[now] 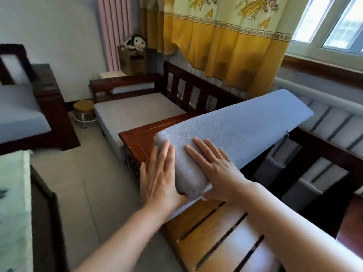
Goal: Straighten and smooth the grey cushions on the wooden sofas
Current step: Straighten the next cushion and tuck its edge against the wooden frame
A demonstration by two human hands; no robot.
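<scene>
Head view: nearest, bare wooden slats (218, 228) of the sofa seat lie exposed at six o'clock. Above them, both hands clasp the near end of the lifted grey cushion (235, 126); left hand (159, 173) lies flat, fingers straight, on its end face, right hand (218, 169) is spread on its top. From there its long axis runs toward two o'clock, tilted up over the seat. Farther, at eleven o'clock, a second cushion (137, 110) lies seated.
</scene>
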